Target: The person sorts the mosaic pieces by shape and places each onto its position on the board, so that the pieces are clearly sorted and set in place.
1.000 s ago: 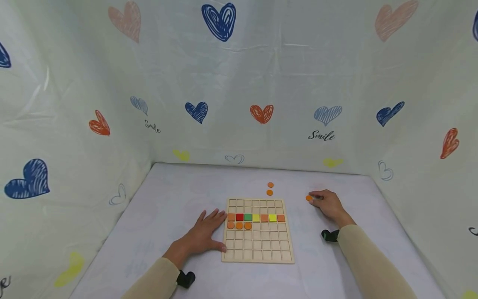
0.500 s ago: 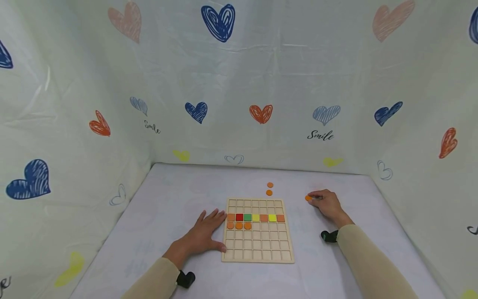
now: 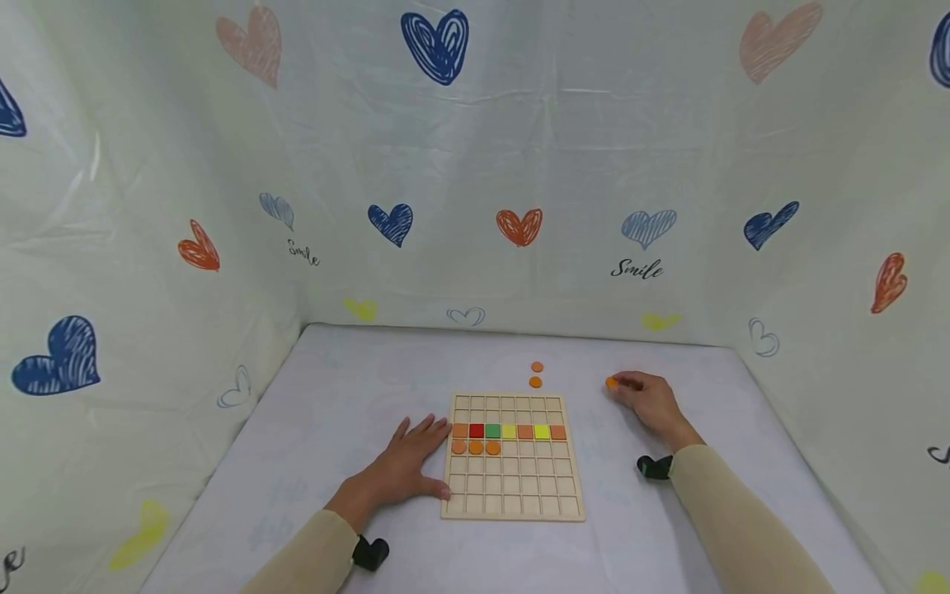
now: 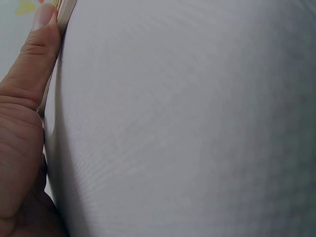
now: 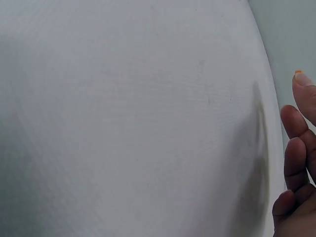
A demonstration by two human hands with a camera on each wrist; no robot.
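Spread and straight, the fingers of my left hand (image 3: pixel 401 467) rest along the left edge of a wooden grid board (image 3: pixel 512 485). In the left wrist view the thumb (image 4: pixel 32 61) touches the board's edge (image 4: pixel 65 14). My right hand (image 3: pixel 651 402), to the right of the board, pinches a small orange disc (image 3: pixel 611 383) between thumb and fingers. Only a sliver of that disc (image 5: pixel 298 71) shows past the thumb tip in the right wrist view. A row of coloured squares (image 3: pixel 493 431) crosses the board, with three orange discs (image 3: pixel 475 447) in the cells just below its left end.
Beyond the board's far edge, two loose orange discs (image 3: pixel 536 382) lie on the white tabletop (image 3: pixel 356 371). A pale curtain (image 3: pixel 475 165) printed with hearts encloses the table's back and sides. A black device is strapped at each wrist.
My right hand has shifted slightly away from me and left, and the pinched disc has moved with it. The left hand and the board stay put.
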